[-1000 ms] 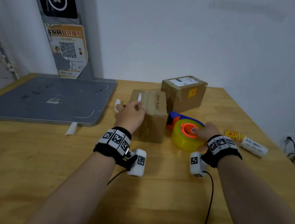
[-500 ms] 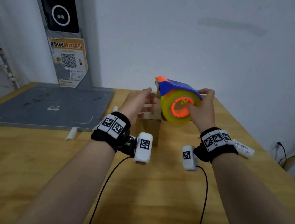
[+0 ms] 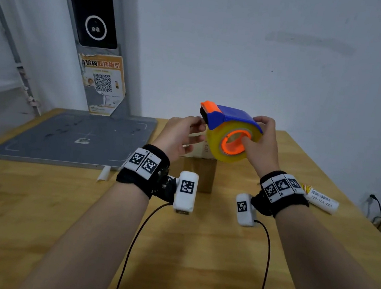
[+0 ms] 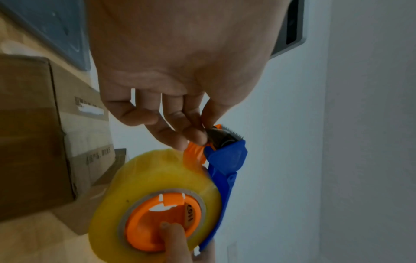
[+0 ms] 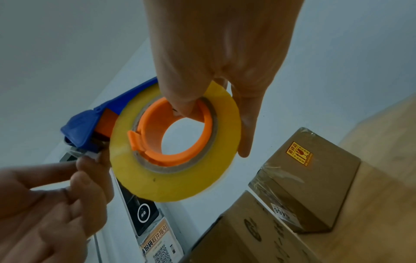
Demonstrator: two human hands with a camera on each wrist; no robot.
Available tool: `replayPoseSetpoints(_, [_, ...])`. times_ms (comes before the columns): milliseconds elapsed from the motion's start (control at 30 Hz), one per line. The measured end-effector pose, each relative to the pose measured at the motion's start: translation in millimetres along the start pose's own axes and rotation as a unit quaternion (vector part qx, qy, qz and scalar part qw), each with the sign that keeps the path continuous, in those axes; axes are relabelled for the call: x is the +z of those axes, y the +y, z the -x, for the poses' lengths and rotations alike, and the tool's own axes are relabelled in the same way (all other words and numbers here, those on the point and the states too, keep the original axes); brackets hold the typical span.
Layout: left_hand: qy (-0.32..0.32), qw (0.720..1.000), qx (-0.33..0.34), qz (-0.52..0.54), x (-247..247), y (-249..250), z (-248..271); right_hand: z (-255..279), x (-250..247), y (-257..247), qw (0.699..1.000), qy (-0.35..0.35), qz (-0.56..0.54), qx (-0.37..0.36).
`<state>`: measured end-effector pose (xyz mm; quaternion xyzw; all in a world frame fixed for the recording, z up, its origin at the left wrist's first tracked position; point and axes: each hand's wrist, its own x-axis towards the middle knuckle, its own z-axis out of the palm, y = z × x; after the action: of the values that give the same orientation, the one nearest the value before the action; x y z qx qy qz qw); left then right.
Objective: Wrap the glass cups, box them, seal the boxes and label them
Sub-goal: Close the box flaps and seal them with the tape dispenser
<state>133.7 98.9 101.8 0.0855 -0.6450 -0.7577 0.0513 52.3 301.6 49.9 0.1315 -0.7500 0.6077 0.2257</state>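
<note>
My right hand [image 3: 260, 142] grips a tape dispenser [image 3: 230, 134], blue and orange with a yellow tape roll, and holds it in the air above a brown cardboard box [image 3: 204, 173]. The thumb sits inside the orange core [image 5: 178, 135] while the fingers wrap over the roll's rim. My left hand [image 3: 197, 130] is at the dispenser's cutter end, where its fingertips [image 4: 194, 136] pinch the loose clear tape end [image 5: 91, 155]. A second box [image 5: 315, 178], taped and bearing an orange fragile sticker, stands behind the near box [image 5: 247, 231].
A grey flat platform [image 3: 72, 137] covers the table's left back, with a kiosk post [image 3: 93, 24] behind it. A white label roll [image 3: 321, 201] lies at the right by the table edge. A small white paper strip [image 3: 103, 174] lies near the platform. Cables trail from both wrists.
My right hand has lifted the tape dispenser off the table to above the box. My left hand has left the box top and moved up to the cutter end, pinching the tape.
</note>
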Motion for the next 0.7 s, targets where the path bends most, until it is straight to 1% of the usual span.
replayPoseSetpoints(133, [0.021,0.999,-0.025,-0.017,-4.7,-5.3,-1.0,0.2,-1.7,3.7,1.000,0.000,0.026,-0.014])
replayPoseSetpoints(233, [0.031,0.998,-0.041,-0.037,-9.3,-10.4,-0.4,0.8,-1.5,5.8,0.995,0.020,0.085,-0.056])
replayPoseSetpoints(300, [0.024,0.997,-0.044,-0.052,-13.3,-15.6,-1.2,1.2,-1.0,5.9,0.989,0.032,0.120,-0.080])
replayPoseSetpoints(467, [0.007,0.996,-0.030,-0.082,-21.4,-26.1,-6.6,4.0,1.4,3.5,0.986,0.039,0.136,-0.088])
replayPoseSetpoints(600, [-0.004,0.992,-0.036,-0.121,-30.6,-32.2,-10.0,7.6,1.7,4.3,0.985,0.044,0.142,-0.088])
replayPoseSetpoints(700, [0.004,0.986,-0.014,-0.164,-35.6,-35.7,-13.4,10.0,1.6,8.5,0.984,0.048,0.144,-0.092])
